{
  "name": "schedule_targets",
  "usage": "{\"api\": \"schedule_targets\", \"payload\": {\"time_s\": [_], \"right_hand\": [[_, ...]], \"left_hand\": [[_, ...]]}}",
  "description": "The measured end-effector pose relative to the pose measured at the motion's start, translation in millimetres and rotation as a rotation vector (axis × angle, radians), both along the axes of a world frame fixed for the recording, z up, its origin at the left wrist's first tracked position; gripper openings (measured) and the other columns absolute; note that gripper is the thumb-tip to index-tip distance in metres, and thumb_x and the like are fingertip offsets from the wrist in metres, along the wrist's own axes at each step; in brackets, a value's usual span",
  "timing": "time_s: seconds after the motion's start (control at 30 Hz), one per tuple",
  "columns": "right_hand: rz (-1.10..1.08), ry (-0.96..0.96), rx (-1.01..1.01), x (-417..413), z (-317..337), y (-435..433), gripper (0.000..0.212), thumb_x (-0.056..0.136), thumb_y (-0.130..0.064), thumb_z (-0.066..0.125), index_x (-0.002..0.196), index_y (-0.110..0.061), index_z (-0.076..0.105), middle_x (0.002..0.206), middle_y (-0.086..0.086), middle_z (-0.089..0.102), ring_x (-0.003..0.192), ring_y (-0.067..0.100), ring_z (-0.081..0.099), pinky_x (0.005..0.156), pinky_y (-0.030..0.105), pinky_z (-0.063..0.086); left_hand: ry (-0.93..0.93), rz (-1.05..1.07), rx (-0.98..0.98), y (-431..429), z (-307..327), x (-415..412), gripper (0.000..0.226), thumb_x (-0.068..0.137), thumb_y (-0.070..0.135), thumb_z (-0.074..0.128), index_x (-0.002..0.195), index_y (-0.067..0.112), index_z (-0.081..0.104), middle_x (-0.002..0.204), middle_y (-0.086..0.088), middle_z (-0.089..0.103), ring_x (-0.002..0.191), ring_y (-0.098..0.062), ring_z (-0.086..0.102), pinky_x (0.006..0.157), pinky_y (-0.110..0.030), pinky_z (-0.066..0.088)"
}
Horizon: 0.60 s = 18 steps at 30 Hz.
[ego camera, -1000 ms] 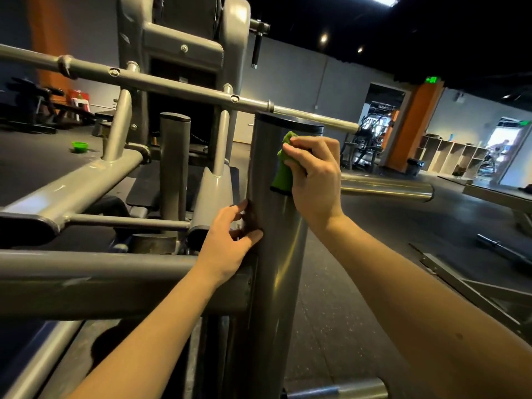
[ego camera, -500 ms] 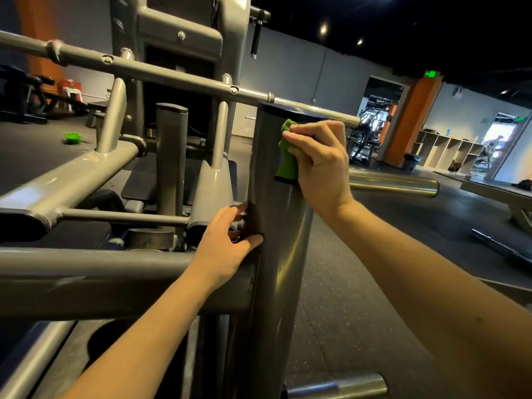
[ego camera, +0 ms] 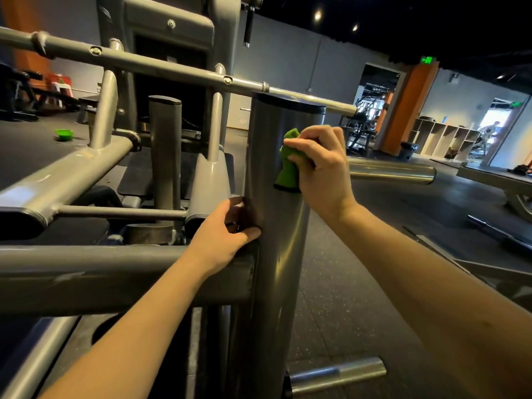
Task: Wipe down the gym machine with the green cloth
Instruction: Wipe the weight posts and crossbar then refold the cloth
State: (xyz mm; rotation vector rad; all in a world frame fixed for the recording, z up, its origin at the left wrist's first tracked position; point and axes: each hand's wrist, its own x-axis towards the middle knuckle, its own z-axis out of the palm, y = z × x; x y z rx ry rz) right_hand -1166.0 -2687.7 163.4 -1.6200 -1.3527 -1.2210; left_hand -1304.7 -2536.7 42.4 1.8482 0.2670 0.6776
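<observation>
My right hand (ego camera: 319,168) is curled round the small, bunched-up green cloth (ego camera: 288,175). Fingers and thumb pinch it into a wad and press it against the upper part of the thick grey metal upright post (ego camera: 273,269), a little below its black cap (ego camera: 288,103). My left hand (ego camera: 223,236) grips the same post lower down, thumb on its front and fingers reaching round its left side, just above where the broad grey horizontal bar (ego camera: 86,272) joins it. The post is part of the grey painted steel gym machine (ego camera: 169,41) that fills the left of my view.

The cloth looks soft, light and limp, and I expect it to fold or creep inside my grip unless I hold it bunched. So I judge the hold I have to be the right one: a wad under the fingertips with a loose edge hanging below. The post is stiff, smooth and glossy, so the cloth should slide easily, and any scrubbing pressure has to come from my hand. The machine looks far too heavy to shift, so my left hand braces me rather than it. A downward stroke would meet that hand, which would then need to move aside. I cannot see the far side of the post.
</observation>
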Motion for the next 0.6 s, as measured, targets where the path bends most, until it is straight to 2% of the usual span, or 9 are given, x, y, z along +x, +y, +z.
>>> {"api": "schedule_targets", "payload": {"time_s": [0.1,0.17,0.23,0.33,0.43,0.5,0.6], "right_hand": [[0.012,-0.005,0.007,-11.3,-36.0,-3.3,0.016,0.09,-0.003,0.071,0.104,-0.005,0.079,0.106,0.017,0.063,0.103,0.031,0.051,0.09,0.023,0.043],[0.036,-0.04,-0.088,-21.0,-77.4,-12.6,0.017,0.089,0.0,0.071,0.103,-0.006,0.079,0.105,0.015,0.064,0.101,0.032,0.052,0.086,0.035,0.049],[0.039,-0.046,-0.197,-27.6,-106.9,-22.5,0.019,0.087,0.0,0.075,0.104,-0.008,0.079,0.107,0.013,0.065,0.102,0.03,0.051,0.083,0.041,0.052],[0.054,-0.054,-0.236,-21.6,-94.0,-23.1,0.02,0.085,-0.002,0.078,0.103,-0.011,0.08,0.106,0.01,0.066,0.102,0.027,0.051,0.083,0.043,0.049],[-0.007,-0.014,-0.051,-6.9,-38.9,-11.6,0.016,0.087,-0.009,0.078,0.103,-0.012,0.08,0.105,0.009,0.065,0.101,0.03,0.053,0.086,0.039,0.042],[-0.065,0.093,0.096,4.9,-8.6,-5.8,0.019,0.09,-0.015,0.075,0.109,-0.011,0.077,0.109,0.011,0.062,0.106,0.03,0.051,0.092,0.038,0.045],[-0.052,0.235,0.18,5.6,-14.5,-0.9,0.032,0.097,-0.021,0.067,0.125,-0.008,0.068,0.122,0.013,0.058,0.116,0.029,0.049,0.1,0.039,0.046]], "left_hand": [[0.008,0.006,-0.005,-2.6,1.5,-1.6,0.059,0.084,0.025,0.083,0.134,0.037,0.054,0.123,0.016,0.068,0.118,-0.009,0.063,0.109,-0.042,0.05],[0.001,-0.001,-0.002,-5.5,3.5,-2.7,0.058,0.085,0.021,0.082,0.133,0.037,0.053,0.124,0.015,0.068,0.118,-0.008,0.063,0.108,-0.04,0.05],[0.018,0.003,0.003,-8.2,5.8,-3.6,0.06,0.087,0.02,0.081,0.134,0.039,0.049,0.129,0.013,0.065,0.122,-0.012,0.061,0.107,-0.038,0.051],[0.025,0.009,0.002,-8.1,6.8,-5.0,0.063,0.087,0.019,0.081,0.139,0.035,0.049,0.131,0.012,0.065,0.123,-0.013,0.061,0.107,-0.039,0.051],[0.032,0.009,-0.001,-7.2,8.0,-6.1,0.068,0.085,0.019,0.082,0.143,0.032,0.049,0.128,0.012,0.067,0.121,-0.01,0.062,0.109,-0.04,0.049],[0.031,0.011,-0.003,-7.3,7.8,-7.0,0.069,0.085,0.018,0.082,0.145,0.03,0.049,0.126,0.013,0.067,0.118,-0.007,0.063,0.108,-0.036,0.05],[0.017,0.013,0.0,-7.2,5.8,-6.1,0.069,0.085,0.018,0.082,0.145,0.029,0.049,0.124,0.014,0.068,0.116,-0.005,0.064,0.105,-0.031,0.051]]}}
